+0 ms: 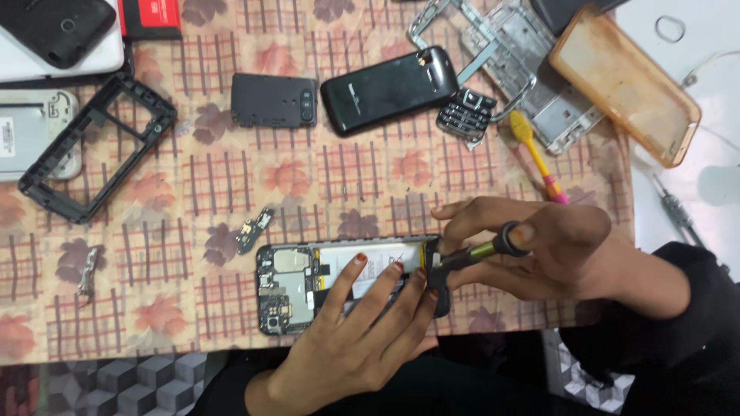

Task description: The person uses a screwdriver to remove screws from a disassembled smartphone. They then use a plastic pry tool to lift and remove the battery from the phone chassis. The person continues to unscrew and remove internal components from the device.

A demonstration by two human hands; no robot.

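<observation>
A table [193, 192] fills most of the view, covered by a tan checked cloth [370, 173] with a leaf pattern. Below its near edge, a floor [116, 381] of grey cube-pattern tiles shows. Light is even.

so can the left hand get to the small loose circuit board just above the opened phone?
Probably yes. The left hand rests on the opened phone, and the small circuit board lies on bare tablecloth just beyond the phone's upper left corner, nothing between. It would have to let go of the phone.

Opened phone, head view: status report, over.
Left hand steadies opened phone. Right hand holds screwdriver, tip at phone's right end. Loose circuit piece lies just above, apart.
</observation>
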